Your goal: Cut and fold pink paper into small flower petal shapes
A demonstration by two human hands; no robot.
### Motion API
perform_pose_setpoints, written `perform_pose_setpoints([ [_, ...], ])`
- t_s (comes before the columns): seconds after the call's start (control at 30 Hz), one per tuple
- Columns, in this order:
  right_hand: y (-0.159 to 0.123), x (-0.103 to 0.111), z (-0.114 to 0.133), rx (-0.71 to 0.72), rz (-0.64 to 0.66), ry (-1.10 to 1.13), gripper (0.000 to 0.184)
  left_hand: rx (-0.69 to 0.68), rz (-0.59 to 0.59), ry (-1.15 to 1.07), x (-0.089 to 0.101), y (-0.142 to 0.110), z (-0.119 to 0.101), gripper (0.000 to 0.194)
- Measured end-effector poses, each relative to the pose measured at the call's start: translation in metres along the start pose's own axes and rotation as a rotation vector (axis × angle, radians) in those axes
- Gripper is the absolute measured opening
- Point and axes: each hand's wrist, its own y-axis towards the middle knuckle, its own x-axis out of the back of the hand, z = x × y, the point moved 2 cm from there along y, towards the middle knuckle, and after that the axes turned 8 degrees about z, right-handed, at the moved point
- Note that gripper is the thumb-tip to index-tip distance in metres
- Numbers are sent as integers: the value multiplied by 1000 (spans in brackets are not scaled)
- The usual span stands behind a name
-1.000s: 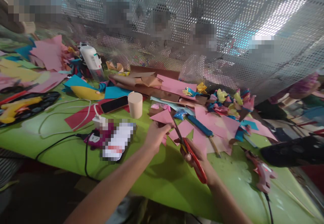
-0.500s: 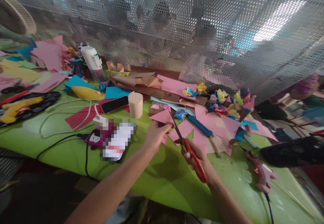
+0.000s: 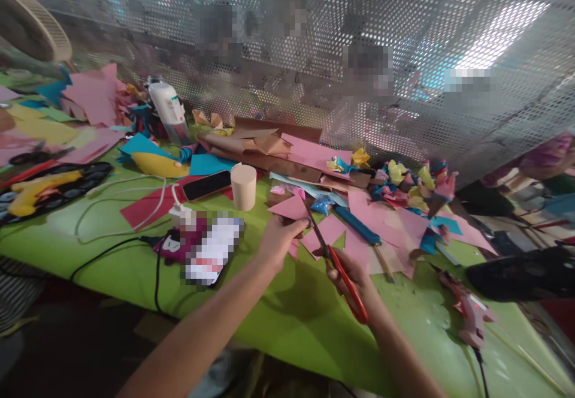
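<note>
Between the thumb and fingers of my left hand [image 3: 281,239] is a small piece of pink paper [image 3: 288,207], held above the green table. My right hand [image 3: 349,271] grips a pair of red-handled scissors [image 3: 345,281]. Their dark blades point up and left, and the tips lie at the right edge of the paper. I cannot tell whether the blades are cutting into it. Loose pink sheets [image 3: 326,234] lie under and behind the hands. Just beyond them rests a blue paper-wrapped stick [image 3: 358,225].
A beige cup [image 3: 244,188], a dark phone [image 3: 208,186] and a lit phone [image 3: 214,250] beside a purple power strip [image 3: 168,247] stand left. A pink glue gun [image 3: 469,311] lies right, near a black object [image 3: 521,273]. Crumpled paper flowers [image 3: 404,176] and a perforated metal screen [image 3: 314,74] are behind.
The view has shifted slightly, so the table things appear a little further right. Both hands keep nearly the same pose, with the paper and scissors still in them.
</note>
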Motion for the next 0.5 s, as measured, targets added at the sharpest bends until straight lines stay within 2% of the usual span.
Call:
perform_pose_setpoints([
  [0.2,2,1,-2,2,-40,-35,55,17,-2,-34,-1,-1,-2,22],
  [0.37,-2,2,-1,22,-20,5,56,9,24,-52,-1,-2,-4,22],
  [0.5,-5,2,3,70,37,-68,56,17,-6,-85,-3,-3,-6,20],
])
